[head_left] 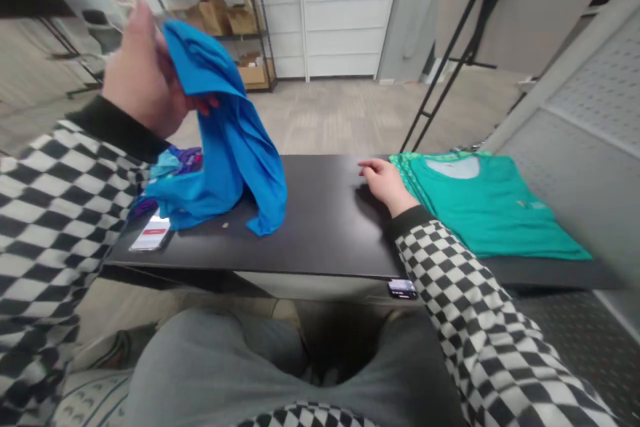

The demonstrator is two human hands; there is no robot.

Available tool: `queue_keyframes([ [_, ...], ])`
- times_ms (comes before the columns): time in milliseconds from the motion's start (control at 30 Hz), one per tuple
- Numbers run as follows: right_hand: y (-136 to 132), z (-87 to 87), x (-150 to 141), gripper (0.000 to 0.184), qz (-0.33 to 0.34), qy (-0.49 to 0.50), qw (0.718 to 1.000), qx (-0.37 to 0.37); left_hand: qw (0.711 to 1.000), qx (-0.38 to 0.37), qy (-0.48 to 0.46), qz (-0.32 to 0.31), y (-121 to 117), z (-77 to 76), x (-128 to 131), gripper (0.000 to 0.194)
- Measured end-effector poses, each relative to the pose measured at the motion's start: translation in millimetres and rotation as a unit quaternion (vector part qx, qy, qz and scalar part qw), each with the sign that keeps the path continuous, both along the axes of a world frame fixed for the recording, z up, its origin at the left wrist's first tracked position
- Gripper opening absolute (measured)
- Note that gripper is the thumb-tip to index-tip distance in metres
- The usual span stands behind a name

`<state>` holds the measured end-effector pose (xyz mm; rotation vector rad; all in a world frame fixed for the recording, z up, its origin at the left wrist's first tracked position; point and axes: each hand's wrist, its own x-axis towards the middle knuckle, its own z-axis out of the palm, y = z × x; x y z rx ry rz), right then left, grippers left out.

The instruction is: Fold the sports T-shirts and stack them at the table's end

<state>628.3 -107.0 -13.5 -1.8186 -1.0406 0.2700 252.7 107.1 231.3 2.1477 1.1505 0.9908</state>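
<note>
The left hand (145, 73) is the one that has the blue garment (225, 140): its fingers grasp the upper part of the fabric, raised above the left side of the dark table (320, 233). From these fingers the garment hangs down and toward the right, so the long line of the hanging part goes from the hand at upper left to a loose end lower on the right. Another part of it spreads to the left on the table, close to a phone with a lit screen (151, 233) and near the purple patterned cloth (189, 160), which is bunched at the far left.

The right hand (385, 183) is well apart from the blue garment, on its right side, with a stretch of the table between them. It grasps nothing that I can see; the fingers are loose and a little bent, and they point to the left, toward the garment. Whether this hand touches the table, I cannot tell.

The right hand is much nearer to the green T-shirt (490, 207), which lies flat at the right with its neckline at the far side. Patterned green fabric (411, 177) shows along its left edge. A second phone (403, 289) is at the near edge, beside the right sleeve (450, 267).
</note>
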Motion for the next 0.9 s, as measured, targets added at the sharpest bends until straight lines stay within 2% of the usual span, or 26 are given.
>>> queue_keyframes([
  [33, 0, 1.0, 1, 0.04, -0.006, -0.005, 1.0, 0.007, 0.999, -0.029, 0.009, -0.035, -4, -18.3, 11, 0.093],
  [100, 1, 2.4, 5, 0.04, -0.016, -0.014, 1.0, 0.017, 0.991, -0.061, 0.07, -0.094, -9, -63.8, 25, 0.08],
  [200, 2, 2.7, 8, 0.041, -0.02, -0.018, 0.999, 0.019, 0.963, -0.031, 0.232, -0.137, -20, -142.5, 28, 0.061],
  [267, 2, 2.0, 8, 0.041, -0.013, -0.019, 1.0, 0.015, 0.938, -0.013, 0.31, -0.157, -31, -189.8, 23, 0.075],
  [333, 1, 1.4, 5, 0.04, 0.005, -0.023, 1.0, 0.009, 0.926, 0.021, 0.351, -0.137, -43, -223.8, 19, 0.08],
  [367, 0, 1.4, 3, 0.039, 0.014, -0.028, 0.999, 0.008, 0.924, 0.038, 0.357, -0.128, -47, -234.6, 17, 0.077],
  [433, -1, 1.8, -4, 0.038, 0.04, -0.044, 0.998, 0.013, 0.929, 0.055, 0.341, -0.132, -54, -244.1, 15, 0.066],
  [533, -3, 2.2, -22, 0.042, 0.121, -0.08, 0.989, 0.04, 0.941, 0.026, 0.273, -0.199, -63, -239.5, 19, 0.056],
  [633, -2, -0.8, -39, 0.055, 0.248, -0.111, 0.962, 0.03, 0.942, -0.045, 0.158, -0.294, -74, -230.4, 30, 0.06],
  [700, -1, -3.6, -46, 0.055, 0.293, -0.132, 0.947, -0.013, 0.936, -0.094, 0.084, -0.33, -77, -226.2, 37, 0.067],
  [767, -1, -4.3, -45, 0.041, 0.281, -0.142, 0.947, -0.055, 0.942, -0.119, 0.024, -0.314, -70, -222.5, 43, 0.071],
  [800, -2, -3.1, -42, 0.032, 0.261, -0.143, 0.952, -0.066, 0.951, -0.124, -0.008, -0.284, -62, -220.3, 44, 0.072],
  [900, -8, 6.2, -26, 0.024, 0.166, -0.128, 0.977, -0.044, 0.973, -0.141, -0.108, -0.146, -23, -210.8, 41, 0.069],
])
